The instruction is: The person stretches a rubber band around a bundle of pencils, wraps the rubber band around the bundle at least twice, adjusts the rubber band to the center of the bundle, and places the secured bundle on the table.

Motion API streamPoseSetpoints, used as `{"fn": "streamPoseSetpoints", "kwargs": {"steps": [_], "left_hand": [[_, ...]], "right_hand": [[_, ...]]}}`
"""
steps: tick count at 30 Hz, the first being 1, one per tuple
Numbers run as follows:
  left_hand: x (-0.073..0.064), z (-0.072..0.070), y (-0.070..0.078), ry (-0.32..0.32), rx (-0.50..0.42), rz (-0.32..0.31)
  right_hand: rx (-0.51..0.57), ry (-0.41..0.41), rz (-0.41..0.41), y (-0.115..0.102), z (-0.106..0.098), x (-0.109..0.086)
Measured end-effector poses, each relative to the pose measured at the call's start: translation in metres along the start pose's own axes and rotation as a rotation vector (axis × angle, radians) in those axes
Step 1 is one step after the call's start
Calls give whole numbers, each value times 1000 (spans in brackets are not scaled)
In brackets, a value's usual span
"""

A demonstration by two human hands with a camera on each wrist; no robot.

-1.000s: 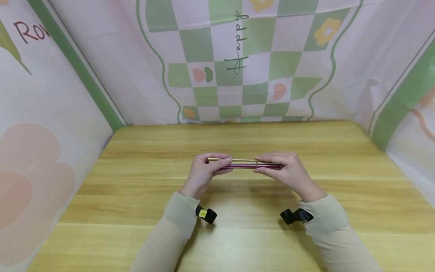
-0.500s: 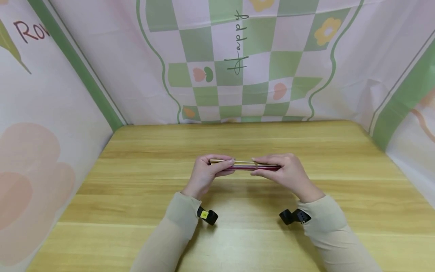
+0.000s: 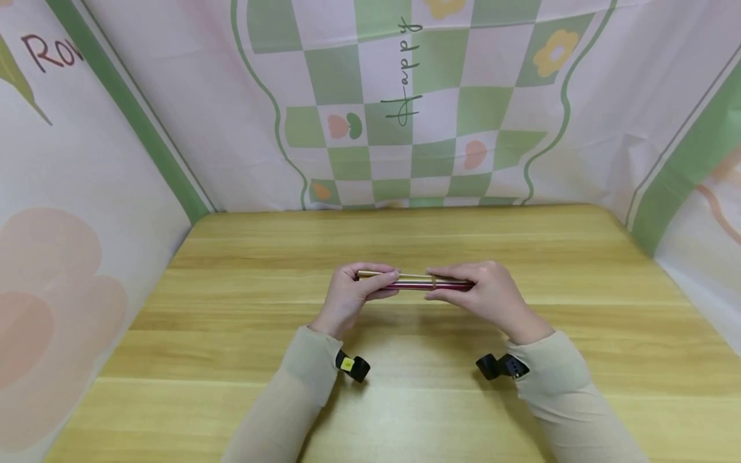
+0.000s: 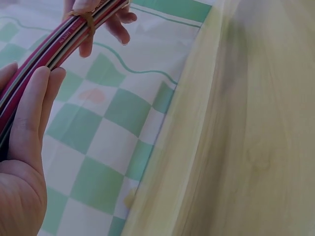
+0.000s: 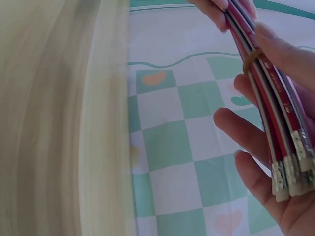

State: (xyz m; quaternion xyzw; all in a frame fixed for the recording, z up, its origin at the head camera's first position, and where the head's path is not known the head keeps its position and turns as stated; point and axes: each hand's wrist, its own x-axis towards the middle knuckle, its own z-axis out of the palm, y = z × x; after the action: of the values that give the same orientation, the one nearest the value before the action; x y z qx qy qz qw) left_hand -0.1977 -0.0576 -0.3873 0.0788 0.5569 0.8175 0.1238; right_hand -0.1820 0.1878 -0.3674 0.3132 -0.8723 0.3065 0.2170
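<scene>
A bundle of red and dark striped pencils (image 3: 412,284) is held level above the table between my two hands. My left hand (image 3: 347,297) grips its left end, thumb on the near side. On the other end, my right hand (image 3: 492,297) pinches the bundle between thumb and fingers. A tan rubber band (image 5: 253,59) wraps round the pencils close to the right fingertips, also seen as a loop (image 4: 87,20) in the left wrist view. Metal ferrules with pale erasers (image 5: 290,184) cap the end by my right palm. The pencils' other tips are hidden by my left hand.
A light wooden table (image 3: 405,399) lies below both hands. Behind it hangs a cloth backdrop (image 3: 390,161) with green checks, with printed cloth at both sides too. A black wrist camera (image 3: 354,368) sits by the left sleeve, another black camera (image 3: 492,368) by the right.
Both hands have drawn very slightly closer together and lower with the pencils. The right fingertips have slid a little to the left, past the rubber band. Over the last half second little has moved.
</scene>
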Motion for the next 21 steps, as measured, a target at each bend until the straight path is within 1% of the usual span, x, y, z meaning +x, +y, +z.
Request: {"fn": "streamPoseSetpoints", "kwargs": {"steps": [4, 6, 7, 11, 13, 15, 21], "left_hand": [[0, -1, 1, 11, 5, -1], [0, -1, 2, 13, 9, -1], [0, -1, 2, 12, 13, 0], [0, 0, 3, -6, 35, 5], [-1, 0, 3, -12, 42, 8], [-1, 1, 2, -16, 51, 11], [-2, 3, 2, -30, 67, 14]], "right_hand": [[62, -58, 90, -1, -4, 0], [71, -58, 97, 0, -4, 0], [62, -51, 82, 0, -4, 0], [12, 6, -41, 0, 1, 1], [-2, 24, -87, -1, 4, 1], [-7, 28, -105, -1, 5, 1], [-78, 12, -126, -4, 6, 2]]}}
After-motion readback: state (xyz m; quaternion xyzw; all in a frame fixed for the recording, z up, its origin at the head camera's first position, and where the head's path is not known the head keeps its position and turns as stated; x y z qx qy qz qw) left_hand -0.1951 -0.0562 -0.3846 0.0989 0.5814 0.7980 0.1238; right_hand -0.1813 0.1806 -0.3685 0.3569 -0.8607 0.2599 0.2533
